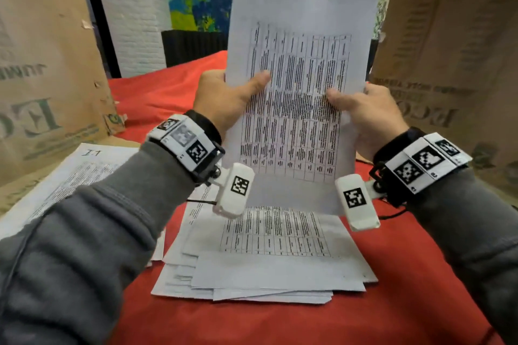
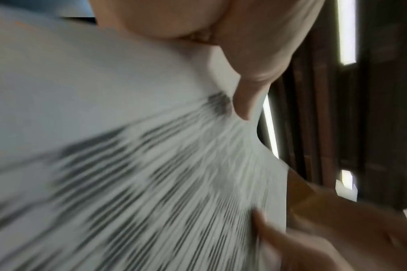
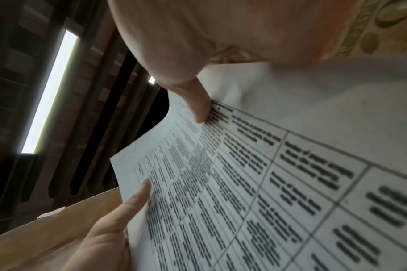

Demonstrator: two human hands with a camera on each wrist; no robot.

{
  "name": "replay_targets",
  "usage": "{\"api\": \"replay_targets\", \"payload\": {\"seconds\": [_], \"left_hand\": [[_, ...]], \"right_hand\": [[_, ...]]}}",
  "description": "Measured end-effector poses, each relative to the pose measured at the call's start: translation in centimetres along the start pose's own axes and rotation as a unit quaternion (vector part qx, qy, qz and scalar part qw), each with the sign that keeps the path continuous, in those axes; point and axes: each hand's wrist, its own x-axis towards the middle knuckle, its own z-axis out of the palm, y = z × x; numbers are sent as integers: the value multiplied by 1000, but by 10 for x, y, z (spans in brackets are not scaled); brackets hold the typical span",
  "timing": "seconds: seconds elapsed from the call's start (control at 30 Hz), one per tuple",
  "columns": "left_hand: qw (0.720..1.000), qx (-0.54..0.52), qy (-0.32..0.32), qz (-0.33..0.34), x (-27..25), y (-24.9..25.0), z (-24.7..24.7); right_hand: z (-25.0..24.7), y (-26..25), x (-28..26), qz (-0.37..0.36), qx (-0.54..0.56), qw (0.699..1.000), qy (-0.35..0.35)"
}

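Observation:
I hold a white sheet of paper point(image 1: 297, 70) printed with a table upright above the red table. My left hand point(image 1: 227, 95) pinches its left edge, thumb on the printed face. My right hand point(image 1: 364, 109) pinches its right edge the same way. In the left wrist view the sheet point(image 2: 105, 128) is blurred, and my left hand's point(image 2: 242, 88) thumb presses on it. In the right wrist view the sheet point(image 3: 279, 174) shows clear table lines under my right hand's point(image 3: 193, 95) thumb; the left hand point(image 3: 119, 220) grips the far edge. Fingers behind the paper are hidden.
A loose stack of printed sheets point(image 1: 266, 260) lies on the red tablecloth point(image 1: 280, 322) below my hands. More papers point(image 1: 70, 173) lie at the left. Tall cardboard boxes stand at the left point(image 1: 42, 64) and right point(image 1: 448, 50). A painted wall is beyond.

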Motion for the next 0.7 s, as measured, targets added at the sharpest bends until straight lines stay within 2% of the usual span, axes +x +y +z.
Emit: {"api": "replay_targets", "payload": {"seconds": [0.07, 0.17, 0.23, 0.27, 0.3, 0.33, 0.4, 0.43, 0.47, 0.53, 0.57, 0.6, 0.63, 0.7], "left_hand": [[999, -33, -25, -28, 6, 4, -7], [998, -17, -46, -50, 11, 3, -8], [998, -13, -27, -51, 13, -2, -10], [998, -9, -19, -60, 13, -6, -13], [997, 4, -15, -73, 13, -11, -17], [996, 12, -22, -88, 11, -16, -21], [992, 5, -30, -119, 9, -29, -24], [991, -3, -30, -130, 8, -35, -25], [991, -3, -30, -134, 6, -38, -24], [990, 11, -34, -134, 3, -43, -21], [990, 8, -37, -136, 1, -45, -19], [989, -4, -43, -139, 0, -46, -16], [989, -10, -50, -138, -1, -46, -15], [989, 0, -72, -125, -3, -42, -10]], "right_hand": [[-4, 3, -5, 12, -8, 1000, -23], [-14, 7, -12, 55, -34, 996, -58], [-36, 8, -8, 91, -114, 985, -91], [-51, 10, -5, 99, -191, 971, -102], [-67, 14, 0, 101, -305, 940, -116], [-83, 21, 5, 105, -443, 880, -139], [-106, 42, 10, 142, -674, 699, -193], [-113, 54, 9, 162, -729, 633, -204], [-118, 63, 10, 171, -756, 600, -198], [-122, 70, 12, 167, -779, 577, -182], [-124, 67, 13, 167, -779, 577, -180], [-125, 61, 15, 163, -769, 594, -172], [-124, 52, 17, 152, -729, 650, -151], [-112, 21, 18, 120, -522, 838, -107]]}}
